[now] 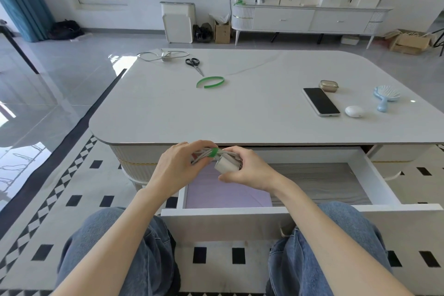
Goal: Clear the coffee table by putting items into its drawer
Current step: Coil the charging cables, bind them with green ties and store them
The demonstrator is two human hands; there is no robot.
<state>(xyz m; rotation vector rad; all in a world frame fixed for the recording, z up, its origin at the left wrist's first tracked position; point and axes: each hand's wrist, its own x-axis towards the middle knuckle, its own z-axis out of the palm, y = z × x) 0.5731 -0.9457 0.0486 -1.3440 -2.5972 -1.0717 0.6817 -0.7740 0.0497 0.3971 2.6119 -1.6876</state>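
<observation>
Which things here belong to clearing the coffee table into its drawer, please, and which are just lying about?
Job: cable bundle, drawer, loose cable, scissors, green strap, phone, gold case, white case, hairbrush.
Lying about: cardboard boxes, floor bag, sideboard.

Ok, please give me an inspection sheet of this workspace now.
Surface: white coffee table, drawer pulled open, purple sheet inside.
Job's things: scissors, green strap, phone, gold case, white case, blue hairbrush on the top.
Clutter: nothing seen.
Hands: left hand and right hand both grip a charger bundle, tied green, above the drawer.
Cables: loose cable at the far left corner.
Surroundings: sideboard, cardboard boxes by the far wall.
</observation>
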